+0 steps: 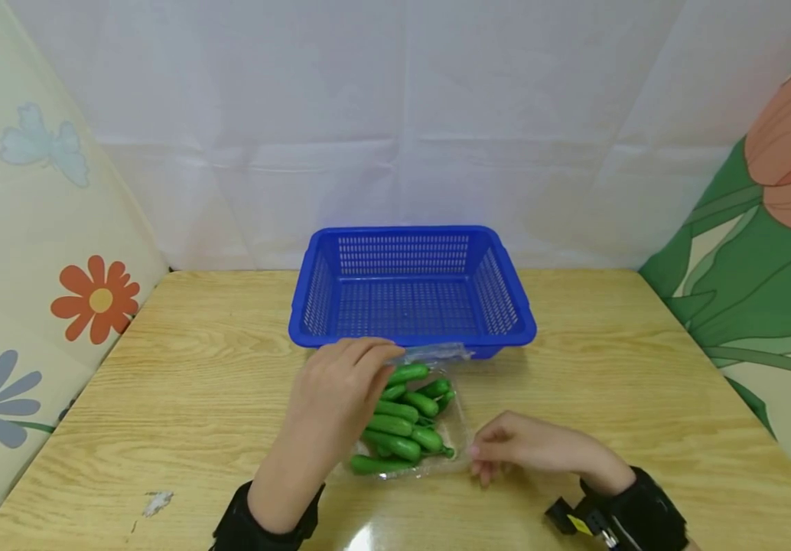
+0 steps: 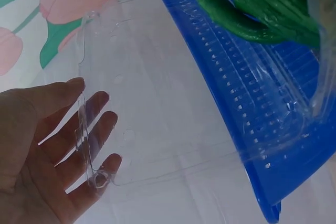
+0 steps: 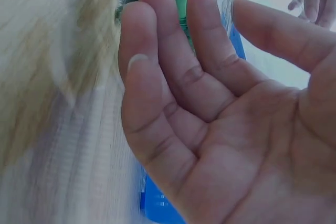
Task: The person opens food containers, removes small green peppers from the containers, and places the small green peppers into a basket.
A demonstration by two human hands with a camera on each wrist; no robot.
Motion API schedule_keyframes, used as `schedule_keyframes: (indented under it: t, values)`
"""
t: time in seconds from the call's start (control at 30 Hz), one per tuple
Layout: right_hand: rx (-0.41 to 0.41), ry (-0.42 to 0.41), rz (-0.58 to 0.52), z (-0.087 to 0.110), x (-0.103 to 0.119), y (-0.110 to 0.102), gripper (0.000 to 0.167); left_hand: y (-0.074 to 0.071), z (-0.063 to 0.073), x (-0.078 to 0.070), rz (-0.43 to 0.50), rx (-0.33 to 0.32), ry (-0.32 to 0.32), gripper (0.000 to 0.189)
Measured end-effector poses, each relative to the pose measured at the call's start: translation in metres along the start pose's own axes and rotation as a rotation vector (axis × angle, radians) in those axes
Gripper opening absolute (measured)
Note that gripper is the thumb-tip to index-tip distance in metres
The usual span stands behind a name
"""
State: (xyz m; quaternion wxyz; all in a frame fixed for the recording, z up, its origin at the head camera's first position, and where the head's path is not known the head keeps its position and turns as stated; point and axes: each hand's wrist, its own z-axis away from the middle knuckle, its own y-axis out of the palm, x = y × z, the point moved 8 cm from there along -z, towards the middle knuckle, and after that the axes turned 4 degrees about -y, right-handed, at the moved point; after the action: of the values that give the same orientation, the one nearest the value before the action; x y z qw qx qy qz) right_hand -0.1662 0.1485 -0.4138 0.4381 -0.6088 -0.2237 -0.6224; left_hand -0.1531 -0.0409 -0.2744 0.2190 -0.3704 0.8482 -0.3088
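Note:
A clear plastic clamshell box (image 1: 460, 421) with several small green cucumbers (image 1: 395, 425) lies on the table, its lid (image 2: 152, 93) raised. My left hand (image 1: 343, 390) holds the lid's free edge; in the left wrist view the thumb is on one side, and the fingers show through the plastic. At the box's right edge is my right hand (image 1: 529, 444), low over the table. In the right wrist view its fingers (image 3: 168, 45) curve at the box, with the clear rim between forefinger and thumb. These fingers partly hide the cucumbers there.
A blue plastic basket (image 1: 402, 340) with slotted walls stands just behind the box, with nothing visible in it. The wooden table (image 1: 609, 367) extends to both sides. A white cloth (image 1: 395, 115) hangs at the back, and flower-patterned panels flank the table.

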Motion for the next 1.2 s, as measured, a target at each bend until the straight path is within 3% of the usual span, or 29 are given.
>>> schedule_keyframes:
  t: [0.47, 0.73, 0.93, 1.2]
  values:
    - [-0.084, 0.093, 0.012, 0.009, -0.006, -0.017, 0.028, -0.009, 0.004, -0.004, -0.021, 0.029, -0.036, 0.017]
    - [-0.148, 0.092, 0.098, 0.012, -0.007, -0.028, 0.027, -0.017, 0.005, -0.008, -0.053, 0.044, -0.061, 0.014]
    - [-0.195, 0.103, 0.176, 0.012, -0.006, -0.033, 0.029, -0.022, 0.008, -0.007, -0.095, 0.096, -0.081, 0.016]
    - [-0.284, 0.105, 0.193, 0.011, -0.008, -0.042, 0.028, -0.029, 0.01, -0.001, -0.144, 0.126, -0.103, 0.018]
